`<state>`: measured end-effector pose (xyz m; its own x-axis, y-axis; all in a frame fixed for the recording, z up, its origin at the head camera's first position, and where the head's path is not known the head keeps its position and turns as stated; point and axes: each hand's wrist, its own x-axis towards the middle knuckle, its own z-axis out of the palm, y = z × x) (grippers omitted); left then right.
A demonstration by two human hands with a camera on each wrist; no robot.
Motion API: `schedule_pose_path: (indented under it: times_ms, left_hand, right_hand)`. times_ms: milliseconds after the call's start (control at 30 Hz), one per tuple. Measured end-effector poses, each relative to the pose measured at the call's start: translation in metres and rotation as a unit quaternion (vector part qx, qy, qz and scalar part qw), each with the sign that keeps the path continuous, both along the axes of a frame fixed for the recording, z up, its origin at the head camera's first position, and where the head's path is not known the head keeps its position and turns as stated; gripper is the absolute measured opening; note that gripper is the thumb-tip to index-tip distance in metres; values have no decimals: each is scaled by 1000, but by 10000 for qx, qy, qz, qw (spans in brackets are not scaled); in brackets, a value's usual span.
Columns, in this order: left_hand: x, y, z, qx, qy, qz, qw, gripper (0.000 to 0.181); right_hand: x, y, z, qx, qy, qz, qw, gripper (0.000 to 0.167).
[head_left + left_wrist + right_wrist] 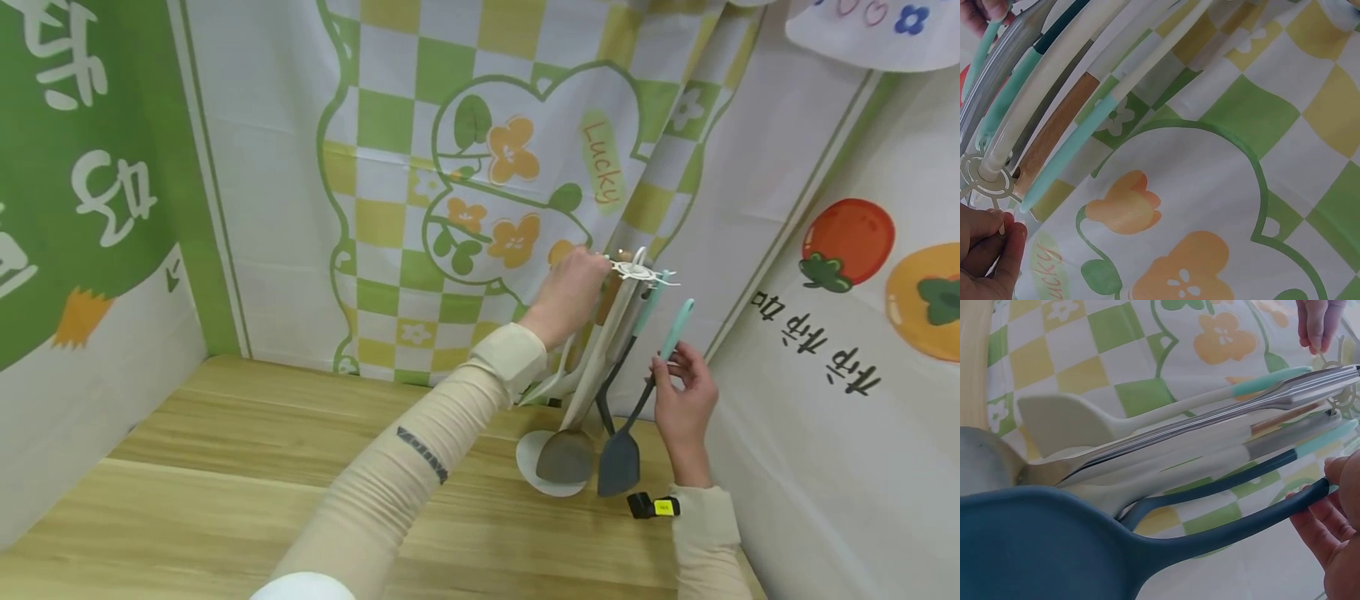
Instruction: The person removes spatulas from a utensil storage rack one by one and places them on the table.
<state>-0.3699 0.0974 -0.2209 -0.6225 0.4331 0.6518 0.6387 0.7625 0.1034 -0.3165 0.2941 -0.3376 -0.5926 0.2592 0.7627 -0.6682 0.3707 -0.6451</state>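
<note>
**Right hand (686,392) grips a dark spatula (619,462) while left hand (567,296) pinches a white rack (633,271)**

Head view: both arms, in beige sleeves (412,467), reach to the right half of the frame. Right of centre, the left hand has its fingers curled at the near edge of the rack. Farther right, the right hand holds the spatula, mint handle up and slightly tilted, its top just apart from the rack, its blade low over the wooden table (225,433). Below the rack hang other utensils, bunched close: I make out a second dark utensil (650,312) with a mint handle and a metal ladle (566,458), its bowl in front of a pale disc (528,467). A green-and-yellow checked cloth (386,92) covers the wall behind, and a tomato print (847,242) shows at the right.

Left wrist view: at lower left, thumb and fingers pinch one arm of the rack. Handles run from it to the top edge, a brown one (1057,131) among them. The right hand shows only partly, at upper left, on a mint handle.

Right wrist view: the spatula's blade fills the lower left; at the right edge, thumb and fingers close round its neck. A pale turner (1063,422) crosses the upper left. The left hand's fingertips come in at upper right, beside the rack.
</note>
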Motion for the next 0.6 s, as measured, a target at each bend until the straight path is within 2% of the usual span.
schedule_pose_path:
  times_ms: [300,433,600]
  left_hand:
    - [1,0,2,-271,199,124,9994,15]
    - [2,0,1,-346,237,178,9990,17]
    - [5,2,2,-839,515,400,9943,23]
  right_hand:
    - [1,1,-15,136,-182,-229,9995,33]
    - [2,4,-21,92,-286,-216,9993,34]
    - [3,7,-28,181,-442,-206,9986,34]
